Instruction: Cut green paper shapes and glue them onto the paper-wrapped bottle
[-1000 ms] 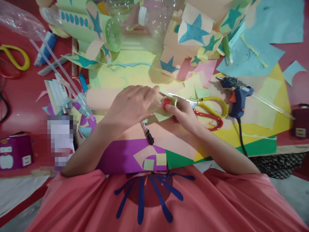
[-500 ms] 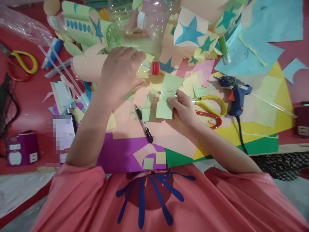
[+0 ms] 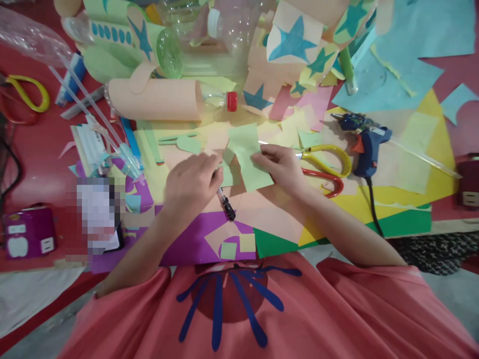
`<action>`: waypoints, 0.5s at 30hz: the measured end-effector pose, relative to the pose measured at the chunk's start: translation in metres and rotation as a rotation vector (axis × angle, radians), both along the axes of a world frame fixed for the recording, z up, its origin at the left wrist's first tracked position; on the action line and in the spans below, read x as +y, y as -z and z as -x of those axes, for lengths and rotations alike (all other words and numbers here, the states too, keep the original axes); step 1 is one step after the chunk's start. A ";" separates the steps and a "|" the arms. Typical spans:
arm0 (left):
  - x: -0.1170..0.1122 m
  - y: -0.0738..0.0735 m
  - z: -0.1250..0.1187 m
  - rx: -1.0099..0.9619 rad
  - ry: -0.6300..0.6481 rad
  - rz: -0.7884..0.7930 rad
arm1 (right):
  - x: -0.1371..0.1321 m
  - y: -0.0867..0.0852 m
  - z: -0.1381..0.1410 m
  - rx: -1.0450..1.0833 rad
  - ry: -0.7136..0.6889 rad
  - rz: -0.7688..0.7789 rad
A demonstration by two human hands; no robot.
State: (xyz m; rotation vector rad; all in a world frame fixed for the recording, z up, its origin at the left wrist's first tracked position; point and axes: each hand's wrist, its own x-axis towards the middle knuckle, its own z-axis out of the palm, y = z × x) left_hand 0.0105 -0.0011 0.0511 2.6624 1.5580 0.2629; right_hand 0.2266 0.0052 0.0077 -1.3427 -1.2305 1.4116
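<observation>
My right hand (image 3: 282,167) pinches a light green piece of paper (image 3: 245,157) between thumb and fingers. Under that hand lie scissors with yellow and red handles (image 3: 329,152), the handles showing to its right. My left hand (image 3: 194,182) is closed, fingers curled, just left of the green paper and over the upper part of a black pen (image 3: 227,207). Whether its fingers grip anything is hidden. Beyond it, a plastic bottle wrapped in peach paper (image 3: 160,99) lies on its side, its red cap (image 3: 232,101) pointing right.
A blue glue gun (image 3: 366,149) with its cord lies at the right. Decorated paper with blue stars (image 3: 294,42) and clear bottles stand at the back. At the left are a phone (image 3: 112,234), a purple box (image 3: 28,234), straws (image 3: 90,109) and another pair of scissors (image 3: 28,94).
My left hand has come off the peach-wrapped bottle and down towards me, over the pen. The green paper has shifted slightly left and tilted, still in my right hand.
</observation>
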 end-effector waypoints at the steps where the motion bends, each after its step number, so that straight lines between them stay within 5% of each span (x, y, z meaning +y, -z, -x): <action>1: -0.010 0.006 0.003 0.001 0.010 0.004 | 0.000 0.001 0.001 -0.023 -0.014 -0.032; 6: -0.037 0.024 0.002 -0.033 -0.021 0.041 | -0.009 0.005 0.005 -0.165 -0.080 -0.132; 15: -0.037 0.020 0.001 -0.213 -0.239 0.152 | -0.017 0.004 -0.001 -0.361 -0.155 -0.284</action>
